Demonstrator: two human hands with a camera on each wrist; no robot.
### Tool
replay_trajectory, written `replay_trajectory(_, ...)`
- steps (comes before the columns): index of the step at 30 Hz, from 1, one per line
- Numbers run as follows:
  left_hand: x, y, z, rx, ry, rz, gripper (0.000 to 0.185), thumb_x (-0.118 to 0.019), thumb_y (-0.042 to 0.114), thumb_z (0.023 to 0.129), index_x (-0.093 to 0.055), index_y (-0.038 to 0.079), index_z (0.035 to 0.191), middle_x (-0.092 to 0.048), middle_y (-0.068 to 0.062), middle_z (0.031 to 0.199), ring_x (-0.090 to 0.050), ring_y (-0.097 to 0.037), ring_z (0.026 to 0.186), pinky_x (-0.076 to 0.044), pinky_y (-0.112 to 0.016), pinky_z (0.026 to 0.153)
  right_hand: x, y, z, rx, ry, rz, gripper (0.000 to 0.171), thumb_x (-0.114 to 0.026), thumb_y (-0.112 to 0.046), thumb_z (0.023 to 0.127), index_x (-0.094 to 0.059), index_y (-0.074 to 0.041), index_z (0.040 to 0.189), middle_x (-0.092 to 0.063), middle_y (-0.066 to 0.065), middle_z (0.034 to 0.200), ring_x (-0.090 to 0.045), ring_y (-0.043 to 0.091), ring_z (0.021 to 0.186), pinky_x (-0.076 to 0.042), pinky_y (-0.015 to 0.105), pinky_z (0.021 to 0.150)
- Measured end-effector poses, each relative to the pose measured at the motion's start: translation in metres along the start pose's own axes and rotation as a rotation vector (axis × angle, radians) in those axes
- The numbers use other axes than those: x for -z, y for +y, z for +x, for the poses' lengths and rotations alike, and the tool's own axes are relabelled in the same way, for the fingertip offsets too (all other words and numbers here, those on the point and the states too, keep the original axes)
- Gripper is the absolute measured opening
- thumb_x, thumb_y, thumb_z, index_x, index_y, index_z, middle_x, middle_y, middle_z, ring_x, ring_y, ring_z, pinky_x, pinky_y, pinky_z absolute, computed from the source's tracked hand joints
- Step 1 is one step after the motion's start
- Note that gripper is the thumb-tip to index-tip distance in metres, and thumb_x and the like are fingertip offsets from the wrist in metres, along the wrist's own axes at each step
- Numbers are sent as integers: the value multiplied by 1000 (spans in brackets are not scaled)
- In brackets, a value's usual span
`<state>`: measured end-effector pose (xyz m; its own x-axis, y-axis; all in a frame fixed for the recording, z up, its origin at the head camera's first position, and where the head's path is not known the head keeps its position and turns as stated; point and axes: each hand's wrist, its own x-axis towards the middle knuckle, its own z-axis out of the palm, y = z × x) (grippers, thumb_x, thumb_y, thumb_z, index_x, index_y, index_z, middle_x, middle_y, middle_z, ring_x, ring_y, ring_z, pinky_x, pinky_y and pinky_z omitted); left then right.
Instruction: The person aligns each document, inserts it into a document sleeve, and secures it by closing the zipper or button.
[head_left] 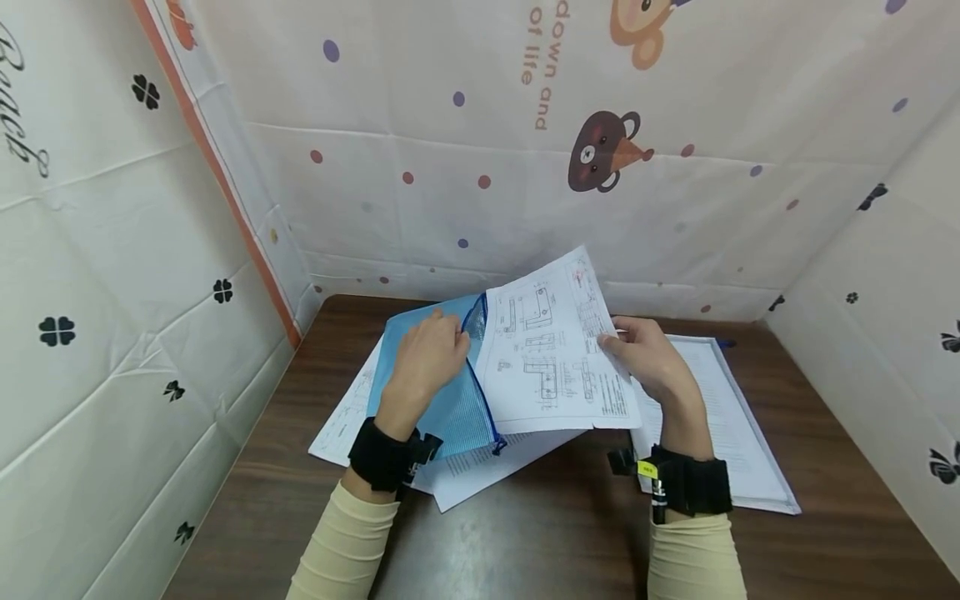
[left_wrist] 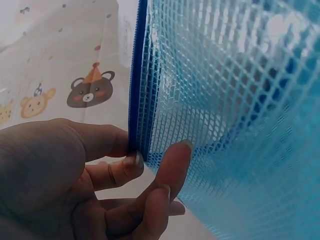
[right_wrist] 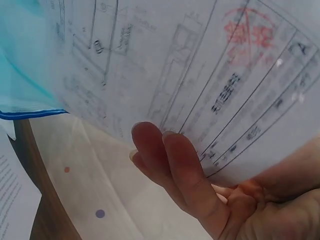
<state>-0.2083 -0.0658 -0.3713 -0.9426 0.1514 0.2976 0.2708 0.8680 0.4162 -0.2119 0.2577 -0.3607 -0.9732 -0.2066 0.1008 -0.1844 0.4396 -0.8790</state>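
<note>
Blue see-through mesh zipper pouch (head_left: 442, 392) is being pinched at its dark blue zipper edge by the left hand (head_left: 429, 354), above the brown wooden table (head_left: 540, 517). A white sheet of technical line drawings (head_left: 558, 350), bearing a red stamp too blurred to read, is being pinched by the right hand (head_left: 648, 357) and is lying partly inside the pouch mouth.
</note>
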Motion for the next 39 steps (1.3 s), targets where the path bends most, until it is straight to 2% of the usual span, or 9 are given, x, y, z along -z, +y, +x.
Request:
replay_trajectory(7, 0, -1, -1, 4, -6, 5, 28, -58, 18, 108, -61, 9, 82, -56, -9, 88, -51, -22, 65, -41, -34, 56, 4, 1, 1, 8, -41, -6, 40, -52, -5, 109, -52, 13, 145, -70, 32, 112, -77, 27, 78, -63, 34, 65)
replay_trajectory(12, 0, 0, -1, -13, -13, 0, 30, -58, 16, 107, -58, 10, 77, -52, -7, 83, -48, -21, 64, -39, -32, 55, 0, 3, 3, -10, -59, 0, 40, -52, -5, 109, -53, 12, 145, -71, 31, 111, -77, 29, 77, -63, 35, 65)
replay_trajectory(17, -1, 2, -2, -37, -57, -21, 33, -60, 15, 105, -55, 11, 72, -50, -5, 75, -49, -19, 63, -37, -30, 55, -7, 7, 9, -34, -27, -21, 41, -52, -4, 109, -52, 11, 147, -71, 30, 109, -76, 29, 75, -63, 35, 63)
replay_trajectory(22, -3, 3, -1, -24, -95, -46, 33, -61, 15, 105, -54, 11, 73, -47, -4, 68, -49, -17, 59, -35, -28, 53, -12, 11, 12, -56, -3, -50, 41, -53, -5, 109, -53, 8, 148, -71, 29, 109, -76, 28, 76, -62, 35, 64)
replay_trajectory(28, -7, 7, 1, -24, -72, -46, 32, -62, 17, 105, -55, 12, 74, -50, -4, 71, -50, -18, 60, -36, -28, 53, -12, 15, 15, -41, -7, -33, 43, -54, -6, 109, -51, 8, 149, -70, 30, 111, -77, 29, 77, -63, 36, 64)
replay_trajectory(33, -7, 12, 1, -59, -105, -80, 29, -64, 18, 105, -59, 12, 77, -53, -5, 76, -53, -18, 67, -40, -28, 56, -13, 17, 17, -56, -1, 2, 44, -53, -6, 109, -50, 8, 150, -70, 31, 112, -77, 29, 78, -63, 36, 65)
replay_trajectory(39, -8, 13, 1, -62, -137, -100, 26, -64, 19, 105, -60, 11, 81, -56, -4, 81, -56, -17, 66, -41, -27, 53, -14, 17, 17, -72, 0, -6, 44, -54, -6, 109, -50, 8, 151, -69, 30, 111, -76, 28, 78, -63, 36, 65)
